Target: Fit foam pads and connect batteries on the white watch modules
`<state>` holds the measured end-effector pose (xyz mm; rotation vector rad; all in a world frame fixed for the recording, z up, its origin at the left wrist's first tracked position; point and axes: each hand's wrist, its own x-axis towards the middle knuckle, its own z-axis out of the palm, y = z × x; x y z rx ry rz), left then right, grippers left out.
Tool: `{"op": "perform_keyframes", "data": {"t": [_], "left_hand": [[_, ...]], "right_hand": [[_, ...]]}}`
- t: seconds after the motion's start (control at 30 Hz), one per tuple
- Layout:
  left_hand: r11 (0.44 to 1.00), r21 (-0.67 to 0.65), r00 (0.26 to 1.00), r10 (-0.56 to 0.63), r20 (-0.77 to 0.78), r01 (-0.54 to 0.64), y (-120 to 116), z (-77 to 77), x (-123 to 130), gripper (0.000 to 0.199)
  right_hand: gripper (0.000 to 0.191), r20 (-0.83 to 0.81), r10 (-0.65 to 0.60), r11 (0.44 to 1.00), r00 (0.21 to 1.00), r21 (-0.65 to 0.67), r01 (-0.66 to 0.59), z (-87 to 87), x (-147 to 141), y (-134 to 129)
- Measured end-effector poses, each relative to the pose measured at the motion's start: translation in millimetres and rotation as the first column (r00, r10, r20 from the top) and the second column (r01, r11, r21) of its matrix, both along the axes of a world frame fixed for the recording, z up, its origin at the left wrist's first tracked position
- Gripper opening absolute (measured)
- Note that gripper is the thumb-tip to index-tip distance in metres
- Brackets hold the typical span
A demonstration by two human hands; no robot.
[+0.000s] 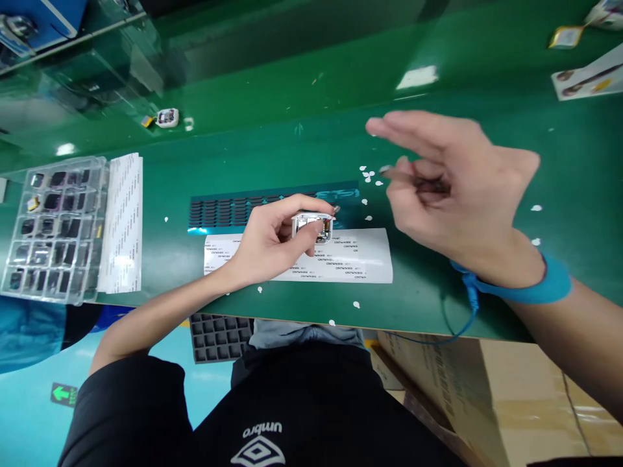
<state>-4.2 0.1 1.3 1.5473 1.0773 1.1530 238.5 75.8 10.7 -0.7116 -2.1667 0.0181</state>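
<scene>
Between the thumb and fingers of my left hand (pixel 277 240) is a small white device (pixel 325 229), its inner parts exposed. It is above a white printed sheet (pixel 374 256) and next to a blue-green strip (pixel 224 211) with rows of dark pieces. My right hand (pixel 452 181) is raised over the green table to the right, wearing a blue wrist strap. Its lower fingers curl round a thin dark tool (pixel 402 176), while the upper fingers extend left. Small white tabs (pixel 367 175) lie scattered near its fingertips.
A clear compartment tray (pixel 53 227) of small parts sits at the left, beside white printed sheets (pixel 121 224). Another white device (pixel 168 117) lies further back. At the back right are a battery (pixel 566 37) and a white card (pixel 588 79). The strap's blue cord crosses the table's front edge.
</scene>
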Motion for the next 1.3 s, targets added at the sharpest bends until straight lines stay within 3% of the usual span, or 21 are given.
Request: {"op": "perform_keyframes", "data": {"t": [0.17, 0.3, 0.5, 0.7, 1.0, 1.17, 1.3], "left_hand": [[1.0, -0.023, 0.998, -0.017, 0.053, 0.018, 0.3, 0.4, -0.5, 0.011], [0.996, -0.061, 0.996, -0.062, 0.064, 0.066, -0.3, 2.3, -3.1, 0.011], [0.989, -0.091, 0.989, -0.11, 0.097, 0.119, 0.8, 3.4, -5.7, 0.02], [0.994, -0.089, 0.993, -0.055, 0.106, 0.064, -4.3, -2.6, -0.4, 0.03], [0.991, -0.106, 0.994, -0.071, 0.081, 0.08, -12.4, -5.0, 4.4, 0.029], [0.997, 0.007, 0.995, -0.073, 0.066, 0.072, -10.8, -2.0, 4.6, 0.026], [0.997, 0.077, 0.999, 0.017, 0.035, -0.02, -11.6, -3.0, 8.3, 0.014]], "right_hand": [[0.031, 0.156, 0.143, 0.972, 0.977, 0.165, -0.169, -3.1, -3.9, -10.8], [0.038, 0.11, 0.206, 0.973, 0.972, 0.08, -0.215, -9.9, -2.0, -14.1], [0.03, 0.192, 0.142, 0.99, 0.971, -0.003, -0.144, -11.9, 2.8, -12.9], [0.041, 0.176, 0.124, 0.972, 0.977, 0.177, -0.156, -8.6, -2.9, -20.2], [0.035, 0.311, 0.211, 0.942, 0.927, 0.189, -0.278, 2.3, 3.3, -28.6], [0.039, 0.312, 0.206, 0.96, 0.928, 0.118, -0.253, 1.1, 8.0, -27.6], [0.045, 0.283, 0.233, 0.969, 0.931, 0.014, -0.246, 0.2, 8.5, -29.9]]}}
